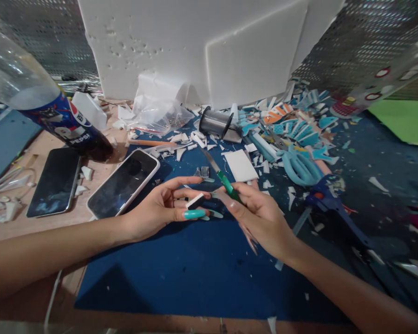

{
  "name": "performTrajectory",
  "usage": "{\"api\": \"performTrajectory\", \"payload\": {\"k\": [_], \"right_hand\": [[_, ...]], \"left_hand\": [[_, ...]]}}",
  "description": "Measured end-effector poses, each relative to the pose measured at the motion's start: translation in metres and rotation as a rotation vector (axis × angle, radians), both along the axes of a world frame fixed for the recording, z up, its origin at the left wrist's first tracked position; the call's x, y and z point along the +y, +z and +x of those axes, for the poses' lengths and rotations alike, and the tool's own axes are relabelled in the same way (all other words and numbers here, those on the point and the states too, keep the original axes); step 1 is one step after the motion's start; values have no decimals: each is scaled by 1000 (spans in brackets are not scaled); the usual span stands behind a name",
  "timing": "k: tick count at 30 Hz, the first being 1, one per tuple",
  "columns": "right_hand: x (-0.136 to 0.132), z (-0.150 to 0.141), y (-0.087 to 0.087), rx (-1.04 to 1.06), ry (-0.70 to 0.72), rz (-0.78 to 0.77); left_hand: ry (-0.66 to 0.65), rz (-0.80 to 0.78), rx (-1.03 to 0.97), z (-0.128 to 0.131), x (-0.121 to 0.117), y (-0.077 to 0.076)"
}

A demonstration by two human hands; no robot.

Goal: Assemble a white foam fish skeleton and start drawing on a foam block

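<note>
My left hand (167,202) pinches a small white foam block (195,200) with a dark lower side between thumb and fingers. A long turquoise nail shows on the thumb. Just to the right, my right hand (261,213) is wrapped around the green handle of a craft knife (226,183). The knife's narrow blade points up and to the left, away from the foam block. Both hands are above a dark blue mat (181,273). Beyond the knife lies a flat white foam piece (241,165).
A Pepsi bottle (68,123) and two phones, one black (55,182) and one white-edged (123,184), stand or lie at left. Behind are a wire spool (216,123) and foam scraps. Blue-handled scissors (297,166) and a blue glue gun (337,215) lie right.
</note>
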State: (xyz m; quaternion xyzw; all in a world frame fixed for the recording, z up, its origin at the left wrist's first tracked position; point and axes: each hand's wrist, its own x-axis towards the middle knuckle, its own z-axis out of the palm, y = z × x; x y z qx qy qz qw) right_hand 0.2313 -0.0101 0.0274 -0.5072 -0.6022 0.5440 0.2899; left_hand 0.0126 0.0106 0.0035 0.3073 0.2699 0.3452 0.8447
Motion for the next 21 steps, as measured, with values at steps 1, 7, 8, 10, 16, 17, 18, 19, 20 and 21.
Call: {"api": "performTrajectory", "payload": {"k": [1,7,8,10,16,17,18,19,20,21], "right_hand": [[0,-2,0,-17,14,19],[-4,-10,-2,-42,37,256],[-4,-11,-3,-39,36,256],[-5,-10,-3,-25,25,244],[-1,2,-2,38,-132,194],[1,6,-3,41,-157,197],[3,9,-3,34,-176,211],[6,13,-4,14,-191,232],[9,16,-5,-12,-207,257],[12,18,-6,-45,-224,278]], "left_hand": [[-22,8,-9,0,0,-1],[-113,51,-57,-1,-2,-7],[-118,49,-59,-1,-2,-8],[-113,33,-48,-1,-1,-7],[-66,-43,-90,-4,0,-5],[-73,-58,-104,-5,0,-5],[-85,-72,-115,-6,1,-5],[-98,-85,-124,-6,1,-5],[-106,-95,-131,-6,1,-4],[-110,-105,-133,-6,1,-4]]}}
